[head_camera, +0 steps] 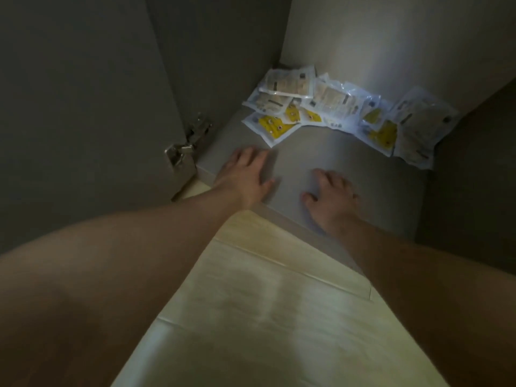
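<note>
Both my arms reach into a low, dim cabinet. My left hand (247,174) lies flat on the grey cabinet shelf (349,163) near its front left corner, fingers spread and holding nothing. My right hand (331,195) rests palm down on the shelf near the front edge, fingers relaxed and empty. Several clear plastic packets (329,103) with yellow and beige contents lie scattered against the cabinet's back wall, a hand's length beyond my fingertips. Nearest my left hand lies a packet with a yellow card (275,127).
The cabinet door (83,107) stands open on the left, with a metal hinge (183,148) at its inner edge. A dark side panel (474,163) closes the right side. Pale wood-look flooring (265,303) lies in front of the cabinet, between my arms.
</note>
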Action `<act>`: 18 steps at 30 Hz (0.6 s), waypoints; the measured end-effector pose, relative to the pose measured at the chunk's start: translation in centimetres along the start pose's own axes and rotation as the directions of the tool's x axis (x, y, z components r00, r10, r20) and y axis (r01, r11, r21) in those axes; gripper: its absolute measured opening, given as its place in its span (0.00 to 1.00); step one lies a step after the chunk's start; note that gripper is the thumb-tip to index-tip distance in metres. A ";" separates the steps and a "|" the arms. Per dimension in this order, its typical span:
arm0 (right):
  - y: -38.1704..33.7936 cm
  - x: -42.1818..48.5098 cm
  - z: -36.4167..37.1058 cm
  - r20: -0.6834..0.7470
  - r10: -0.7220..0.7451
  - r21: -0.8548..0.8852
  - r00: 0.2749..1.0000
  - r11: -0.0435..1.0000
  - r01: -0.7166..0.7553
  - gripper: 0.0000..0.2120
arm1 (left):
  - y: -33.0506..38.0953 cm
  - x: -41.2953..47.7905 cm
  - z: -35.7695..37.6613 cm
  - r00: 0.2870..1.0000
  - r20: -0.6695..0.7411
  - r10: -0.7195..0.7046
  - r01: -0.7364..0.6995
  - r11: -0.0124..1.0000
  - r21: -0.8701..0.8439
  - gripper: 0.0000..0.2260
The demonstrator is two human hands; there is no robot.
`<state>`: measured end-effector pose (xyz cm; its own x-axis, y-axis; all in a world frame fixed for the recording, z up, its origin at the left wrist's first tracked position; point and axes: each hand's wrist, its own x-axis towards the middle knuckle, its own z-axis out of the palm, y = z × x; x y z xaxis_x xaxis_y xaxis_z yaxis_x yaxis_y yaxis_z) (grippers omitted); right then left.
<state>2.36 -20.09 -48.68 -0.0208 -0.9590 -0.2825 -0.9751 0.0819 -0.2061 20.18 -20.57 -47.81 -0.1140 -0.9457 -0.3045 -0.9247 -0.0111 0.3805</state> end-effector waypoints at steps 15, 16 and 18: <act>4.8 8.6 -3.3 -0.155 0.100 -0.119 0.983 0.986 -0.119 0.53 | 0.7 2.2 -0.2 0.992 0.109 -0.059 0.031 0.970 0.241 0.35; 5.2 9.0 -3.4 -0.125 0.126 -0.094 0.984 0.986 -0.138 0.52 | 0.7 2.3 -0.2 0.992 0.108 -0.058 0.030 0.970 0.241 0.35; 6.0 9.6 -3.5 -0.009 0.168 -0.033 0.986 0.985 -0.168 0.51 | 0.5 2.3 0.0 0.993 0.105 -0.049 0.023 0.972 0.233 0.35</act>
<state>-4.46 -29.75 -49.38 -0.1861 -0.9340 -0.3048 -0.9645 0.2329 -0.1246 19.46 -22.79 -48.33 -0.1064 -0.9046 -0.4127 -0.9863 0.0434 0.1593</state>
